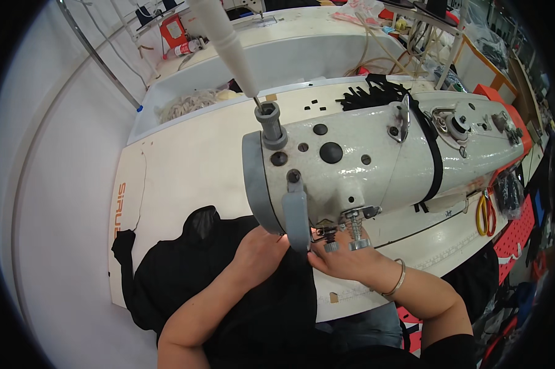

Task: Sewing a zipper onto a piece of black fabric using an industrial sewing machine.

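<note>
Head view: one soft black fabric garment (185, 264) is spread on one cream-coloured flat worktable (191, 166), partly beneath one large white metal sewing machine (376, 150). Stitching is judged to be under way; how much is done or left cannot be told. Of two hands, the left hand (262, 253) is rested on the garment, the right hand (346, 258) near its edge, most fingertips hidden; neither grip can be told. One bundle of narrow black strips (373, 93) is seen behind.

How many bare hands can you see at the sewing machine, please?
2: the left hand on the black fabric, and the right hand to its right, near the metal knobs. The sewing machine partly hides both hands.
</note>
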Tool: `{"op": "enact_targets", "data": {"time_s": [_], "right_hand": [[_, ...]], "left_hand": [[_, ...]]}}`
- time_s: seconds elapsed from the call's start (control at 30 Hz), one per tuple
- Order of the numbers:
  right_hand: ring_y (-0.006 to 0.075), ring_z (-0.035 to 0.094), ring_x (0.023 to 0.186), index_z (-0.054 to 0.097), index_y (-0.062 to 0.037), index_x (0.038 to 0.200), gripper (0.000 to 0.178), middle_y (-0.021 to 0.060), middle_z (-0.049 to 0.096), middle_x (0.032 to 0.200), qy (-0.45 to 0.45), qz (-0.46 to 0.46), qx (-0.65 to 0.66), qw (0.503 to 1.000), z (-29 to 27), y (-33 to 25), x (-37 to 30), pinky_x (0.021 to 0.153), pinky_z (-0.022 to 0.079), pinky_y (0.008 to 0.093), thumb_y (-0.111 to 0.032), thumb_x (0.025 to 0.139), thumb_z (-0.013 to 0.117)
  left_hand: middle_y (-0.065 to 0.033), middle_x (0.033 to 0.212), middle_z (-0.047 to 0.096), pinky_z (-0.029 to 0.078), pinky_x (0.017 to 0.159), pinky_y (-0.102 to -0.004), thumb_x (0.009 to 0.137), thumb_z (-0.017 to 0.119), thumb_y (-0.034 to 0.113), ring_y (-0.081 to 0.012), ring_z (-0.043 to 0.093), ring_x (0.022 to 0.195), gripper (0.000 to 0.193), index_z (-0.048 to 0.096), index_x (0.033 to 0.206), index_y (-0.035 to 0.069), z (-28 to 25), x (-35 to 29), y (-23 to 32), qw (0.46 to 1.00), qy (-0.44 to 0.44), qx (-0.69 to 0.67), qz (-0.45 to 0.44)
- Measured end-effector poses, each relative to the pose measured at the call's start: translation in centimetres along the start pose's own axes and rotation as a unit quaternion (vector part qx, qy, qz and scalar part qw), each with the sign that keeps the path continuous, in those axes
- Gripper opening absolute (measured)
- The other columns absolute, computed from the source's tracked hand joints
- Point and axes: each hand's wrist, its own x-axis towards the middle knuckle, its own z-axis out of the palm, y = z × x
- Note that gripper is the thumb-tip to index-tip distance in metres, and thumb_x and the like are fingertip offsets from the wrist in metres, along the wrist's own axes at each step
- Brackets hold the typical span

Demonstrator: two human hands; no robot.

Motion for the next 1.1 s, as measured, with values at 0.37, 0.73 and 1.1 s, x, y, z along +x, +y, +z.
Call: {"op": "enact_targets", "data": {"time_s": [0.37,0.73,1.1], "right_hand": [[0.0233,0.062,0.071,0.064,-0.0143,0.095,0.027,0.0034,0.062,0.079,0.008,-0.053,-0.060,0.997,0.4,0.9,-0.3,0.062,0.049,0.0385,-0.034,0.076,0.066],[0.0211,0.058,0.084,0.056,-0.0064,0.084,0.017,0.0064,0.057,0.087,-0.003,-0.228,0.065,0.971,-0.1,-1.3,-1.6,0.073,0.053,0.0295,-0.012,0.068,0.058],[0.0187,0.063,0.096,0.059,-0.0088,0.089,0.017,0.0043,0.065,0.100,0.060,-0.216,0.088,0.970,0.4,0.0,-3.3,0.076,0.056,0.0294,-0.012,0.073,0.061]], "left_hand": [[-0.0079,0.094,0.058,0.051,0.075,-0.0357,0.077,0.059,0.007,-0.0244,0.058,0.093,0.015,0.063,0.091,0.005,0.5,-0.1,-0.4,0.999,0.016,0.028,0.001],[-0.0078,0.091,0.054,0.046,0.088,-0.0402,0.067,0.068,0.007,-0.0250,0.055,0.095,0.020,0.060,0.085,0.005,-1.6,-1.0,1.7,0.995,0.000,0.002,0.096],[-0.0099,0.097,0.054,0.045,0.083,-0.0429,0.071,0.074,0.010,-0.0298,0.054,0.089,0.021,0.059,0.084,0.006,0.5,-2.1,0.4,0.996,0.038,-0.071,0.034]]}}
